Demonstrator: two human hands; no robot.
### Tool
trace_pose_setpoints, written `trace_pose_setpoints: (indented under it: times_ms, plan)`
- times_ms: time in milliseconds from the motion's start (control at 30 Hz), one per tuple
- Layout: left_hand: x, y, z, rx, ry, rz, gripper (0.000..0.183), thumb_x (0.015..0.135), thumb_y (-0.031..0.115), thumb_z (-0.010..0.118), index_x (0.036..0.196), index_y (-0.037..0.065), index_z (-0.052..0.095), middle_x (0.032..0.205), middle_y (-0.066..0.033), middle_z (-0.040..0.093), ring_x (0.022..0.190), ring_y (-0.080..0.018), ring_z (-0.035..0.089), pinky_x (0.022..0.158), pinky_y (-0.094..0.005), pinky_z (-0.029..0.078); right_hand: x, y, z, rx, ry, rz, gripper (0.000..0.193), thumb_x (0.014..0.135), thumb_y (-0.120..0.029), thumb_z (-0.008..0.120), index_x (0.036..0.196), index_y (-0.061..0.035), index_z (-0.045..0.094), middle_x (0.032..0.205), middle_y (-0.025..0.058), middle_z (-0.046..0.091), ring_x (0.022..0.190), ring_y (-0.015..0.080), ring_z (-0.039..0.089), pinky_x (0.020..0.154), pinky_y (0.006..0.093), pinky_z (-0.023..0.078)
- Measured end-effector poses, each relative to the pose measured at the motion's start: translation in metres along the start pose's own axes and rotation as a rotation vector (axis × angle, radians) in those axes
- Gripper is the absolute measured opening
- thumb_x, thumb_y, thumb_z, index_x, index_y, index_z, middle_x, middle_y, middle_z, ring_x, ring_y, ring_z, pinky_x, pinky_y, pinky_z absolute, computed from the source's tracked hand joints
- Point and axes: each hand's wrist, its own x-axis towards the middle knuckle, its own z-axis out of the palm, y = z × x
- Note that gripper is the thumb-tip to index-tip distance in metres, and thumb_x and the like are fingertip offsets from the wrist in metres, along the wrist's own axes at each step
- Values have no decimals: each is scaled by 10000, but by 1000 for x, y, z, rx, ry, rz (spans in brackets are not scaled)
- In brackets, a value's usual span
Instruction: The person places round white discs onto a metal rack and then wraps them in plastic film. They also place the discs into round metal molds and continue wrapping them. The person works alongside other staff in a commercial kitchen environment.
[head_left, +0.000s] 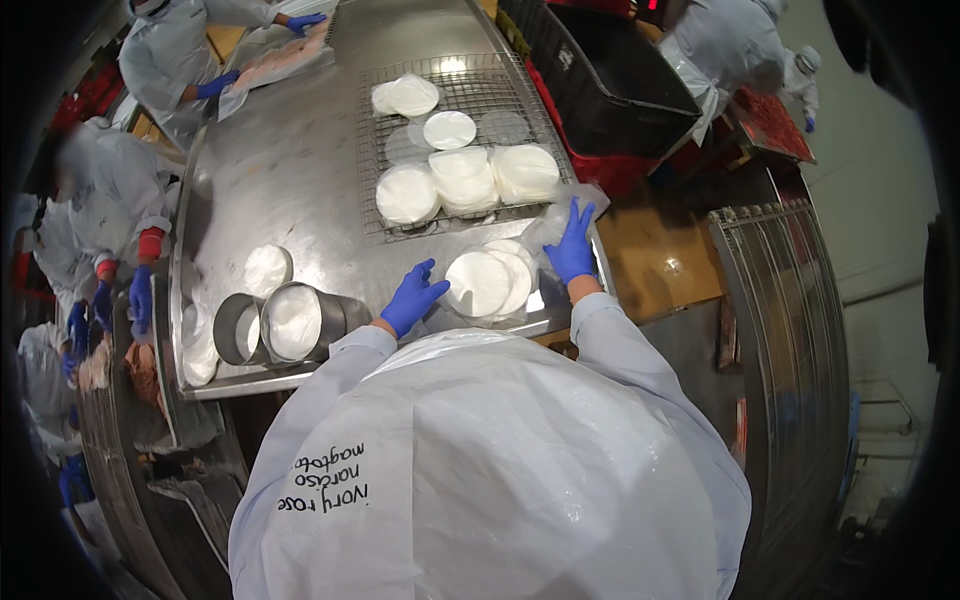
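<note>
White round sheets, thin like paper discs, lie overlapped on clear plastic at the table's near edge, between my two hands. My left hand, in a blue glove, is beside their left edge with fingers apart and nothing in them. Gloved in blue too, my right hand has its fingers stretched over crumpled clear plastic film to the right of the discs. Whether it grips the film is hard to see. Just beyond, a wire rack bears several stacks of the same white rounds.
Metal cylinders holding white rounds stand at the left on the steel table. A black bin is at the far right, by a slatted metal rack. Co-workers in white coats stand along the left and far right.
</note>
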Motion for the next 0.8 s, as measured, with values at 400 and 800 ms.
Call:
trace_pose_setpoints:
  times_ms: [400, 800]
  plan:
    - [-41, 85, 11, -291, -69, 111, 610, 871, 262, 671, 1378, 43, 410, 1357, -175, 455, 1256, -249, 451, 1014, -366, 397, -33, -90, 38, 688, -323, -507, 510, 779, -143, 698, 1220, -42, 463, 1078, 159, 609, 1010, 302, 607, 874, 372, 477]
    - [-8, 70, 4, -533, -63, 115, 423, 881, 246, 676, 1218, 28, 543, 1121, -61, 616, 989, -149, 608, 817, -297, 505, -54, -124, -3, 676, -378, -583, 612, 712, -83, 752, 1261, -97, 481, 1243, 114, 522, 1006, 243, 592, 826, 339, 505]
